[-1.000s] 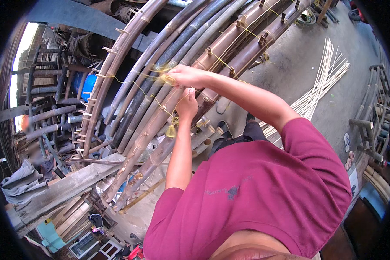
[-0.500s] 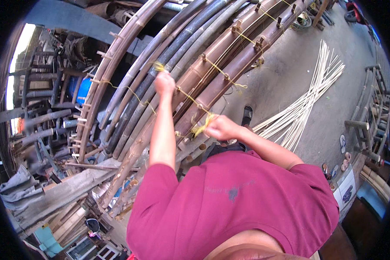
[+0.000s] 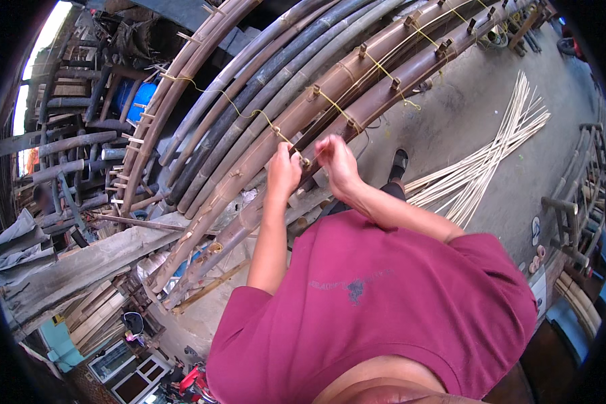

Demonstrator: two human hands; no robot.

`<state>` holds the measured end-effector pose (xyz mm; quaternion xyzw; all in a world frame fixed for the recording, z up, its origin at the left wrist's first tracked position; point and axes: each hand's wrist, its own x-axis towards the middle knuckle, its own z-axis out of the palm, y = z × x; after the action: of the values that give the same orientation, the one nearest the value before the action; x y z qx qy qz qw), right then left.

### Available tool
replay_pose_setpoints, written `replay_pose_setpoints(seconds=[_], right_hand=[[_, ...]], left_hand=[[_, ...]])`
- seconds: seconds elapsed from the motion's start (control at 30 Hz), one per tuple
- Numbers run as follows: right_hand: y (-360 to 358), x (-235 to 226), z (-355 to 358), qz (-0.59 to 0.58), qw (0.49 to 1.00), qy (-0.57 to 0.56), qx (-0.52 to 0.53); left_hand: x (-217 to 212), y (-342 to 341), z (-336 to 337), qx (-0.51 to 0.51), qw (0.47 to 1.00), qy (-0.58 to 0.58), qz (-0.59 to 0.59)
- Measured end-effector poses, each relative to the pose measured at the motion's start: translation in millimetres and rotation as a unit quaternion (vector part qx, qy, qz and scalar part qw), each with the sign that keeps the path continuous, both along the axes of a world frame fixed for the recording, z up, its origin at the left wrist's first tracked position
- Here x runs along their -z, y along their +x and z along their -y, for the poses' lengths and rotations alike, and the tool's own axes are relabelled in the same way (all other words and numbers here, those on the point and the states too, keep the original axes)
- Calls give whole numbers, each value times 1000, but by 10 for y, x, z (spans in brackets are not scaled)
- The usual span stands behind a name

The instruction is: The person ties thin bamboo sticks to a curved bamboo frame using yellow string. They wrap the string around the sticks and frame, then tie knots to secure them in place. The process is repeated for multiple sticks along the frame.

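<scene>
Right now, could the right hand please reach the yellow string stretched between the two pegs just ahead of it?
Probably yes: the right hand is just below the yellow string in the picture, and nothing visible blocks the way.

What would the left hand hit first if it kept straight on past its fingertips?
Probably the brown bamboo pole, which lies across the line just ahead of the left hand. Depth is unclear in this single view; they may already touch.

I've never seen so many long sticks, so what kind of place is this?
Probably a bamboo workshop: long jointed poles lie side by side, yellow cord runs across some, and thin pale sticks lie crossed on the floor.
</scene>
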<state>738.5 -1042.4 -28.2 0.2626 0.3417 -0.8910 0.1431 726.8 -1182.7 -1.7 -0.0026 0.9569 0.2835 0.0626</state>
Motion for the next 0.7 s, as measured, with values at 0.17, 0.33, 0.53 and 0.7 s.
replay_pose_setpoints(seconds=[0.17, 0.33, 0.53, 0.7], right_hand=[[-382, -875, 744, -500, 748, 295, -323], [-1376, -301, 553, -377, 466, 729, -330], [-393, -1089, -42, -533, 647, 274, -472], [398, 452, -385, -525, 573, 455, -434]], left_hand=[[406, -62, 146, -16, 997, 43, -57], [-52, -64, 80, -33, 988, 147, -17], [415, 26, 323, -11, 980, 147, -131], [302, -235, 360, 27, 967, 247, -61]])
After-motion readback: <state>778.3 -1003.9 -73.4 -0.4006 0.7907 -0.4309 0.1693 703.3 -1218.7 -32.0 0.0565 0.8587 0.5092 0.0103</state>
